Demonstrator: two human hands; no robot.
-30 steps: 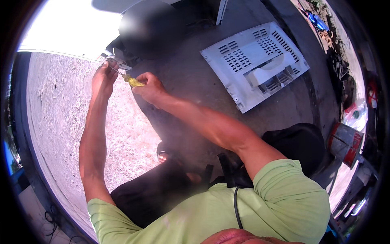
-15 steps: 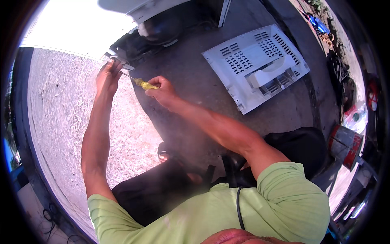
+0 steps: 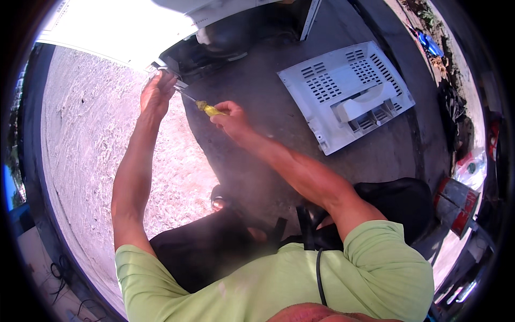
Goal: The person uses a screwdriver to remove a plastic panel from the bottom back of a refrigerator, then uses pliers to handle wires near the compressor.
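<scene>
My right hand (image 3: 234,119) is closed around the yellow handle of a screwdriver (image 3: 207,108). The screwdriver's metal shaft slants up and left to the lower corner of a large white appliance (image 3: 120,37). At that corner my left hand (image 3: 156,95) is raised, its fingers bent against a small fitting on the edge beside the screwdriver's tip. What the left fingers pinch is hidden, and so is the point where the tip meets the fitting. Under the appliance a dark opening shows a rounded dark part (image 3: 222,36).
To the right, a white slotted plastic panel (image 3: 298,81) with a raised handle-like part lies on dark, shaded ground (image 3: 257,80). Sunlit rough concrete (image 3: 91,134) spreads at left. A red and grey can (image 3: 455,206) stands at far right, near a clear plastic bag (image 3: 472,169).
The whole view has shifted slightly, so everything appears a little lower and to the right. Both hands keep the same places at the appliance's corner, and the right still holds the screwdriver.
</scene>
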